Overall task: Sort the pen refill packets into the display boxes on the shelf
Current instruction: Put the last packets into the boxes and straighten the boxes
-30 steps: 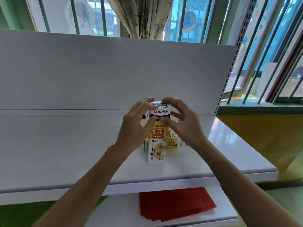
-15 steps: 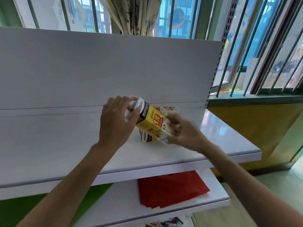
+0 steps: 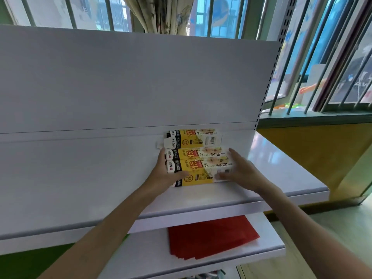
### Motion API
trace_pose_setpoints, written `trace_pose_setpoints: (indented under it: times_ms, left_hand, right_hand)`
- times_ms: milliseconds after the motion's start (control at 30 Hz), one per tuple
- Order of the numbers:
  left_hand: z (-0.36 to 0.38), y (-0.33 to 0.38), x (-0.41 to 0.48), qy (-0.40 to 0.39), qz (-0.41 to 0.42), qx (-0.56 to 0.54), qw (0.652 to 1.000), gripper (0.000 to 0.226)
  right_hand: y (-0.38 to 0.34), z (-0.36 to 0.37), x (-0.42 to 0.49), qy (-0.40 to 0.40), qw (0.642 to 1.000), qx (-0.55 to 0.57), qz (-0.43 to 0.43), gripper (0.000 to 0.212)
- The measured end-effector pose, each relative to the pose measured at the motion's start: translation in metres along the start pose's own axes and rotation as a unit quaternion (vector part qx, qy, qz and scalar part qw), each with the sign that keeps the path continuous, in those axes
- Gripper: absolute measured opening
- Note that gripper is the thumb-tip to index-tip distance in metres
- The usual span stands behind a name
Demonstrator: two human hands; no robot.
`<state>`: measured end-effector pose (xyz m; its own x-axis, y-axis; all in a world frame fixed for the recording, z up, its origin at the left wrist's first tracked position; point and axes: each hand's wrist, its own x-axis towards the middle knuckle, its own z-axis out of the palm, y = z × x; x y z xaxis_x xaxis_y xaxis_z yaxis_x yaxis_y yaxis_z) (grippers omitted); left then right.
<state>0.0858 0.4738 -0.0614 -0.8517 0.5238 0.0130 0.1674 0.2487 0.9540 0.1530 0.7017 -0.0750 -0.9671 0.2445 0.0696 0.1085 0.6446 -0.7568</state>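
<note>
Item: front display box (image 3: 198, 167), flat on shelf (image 3: 80, 188), long axis L–R, btwn hands. Left hand (image 3: 163, 174) curled round L end; right hand (image 3: 241, 172) straight-fingered, pressing R end. Rear display box (image 3: 193, 138) just behind.

Left end of front box (image 3: 201, 168) behind left hand (image 3: 164, 175), its small print illegible, lowest-shelf items (image 3: 207, 276) cropped, blurred

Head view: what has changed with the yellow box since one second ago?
The yellow box went from upright, through a tilt, to lying on its side on the shelf. The left hand grips its left end; the right hand presses its right end. The red sheets below stayed.
</note>
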Motion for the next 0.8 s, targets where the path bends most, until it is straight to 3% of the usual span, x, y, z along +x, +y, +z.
trace_pose_setpoints:
  times_ms: [67,200,333,467,533,633,733,800]
  left_hand:
    - [0.010,-0.003,0.006,0.007,0.002,0.000,1.000,0.079]
    - [0.015,-0.006,0.019,0.028,0.012,0.007,1.000,0.075]
    - [0.007,-0.010,0.036,0.026,-0.013,0.028,0.999,0.086]
    - [-0.007,-0.011,0.044,0.038,-0.018,0.035,0.999,0.092]
    - [-0.014,-0.008,0.047,0.068,-0.022,0.020,0.997,0.080]
    - [-0.026,-0.004,0.052,0.112,-0.043,-0.001,0.993,0.063]
    - [-0.039,-0.006,0.049,0.136,-0.049,0.004,0.990,0.043]
    - [-0.047,-0.009,0.043,0.146,-0.050,0.019,0.988,0.036]
  right_hand:
    - [0.001,0.001,0.008,0.009,0.999,-0.039,-0.023,0.051]
    - [-0.002,-0.006,0.024,-0.002,0.997,-0.064,-0.039,0.049]
    - [-0.016,-0.025,0.039,-0.074,0.994,-0.082,-0.010,0.050]
    - [-0.029,-0.045,0.077,0.035,0.991,-0.130,-0.014,0.053]
    - [-0.036,-0.040,0.101,0.037,0.981,-0.179,-0.060,0.050]
    - [-0.049,-0.018,0.132,-0.024,0.974,-0.201,-0.103,0.056]
    - [-0.058,0.006,0.155,-0.092,0.968,-0.220,-0.083,0.056]
    - [-0.055,0.016,0.168,-0.114,0.952,-0.274,-0.069,0.041]
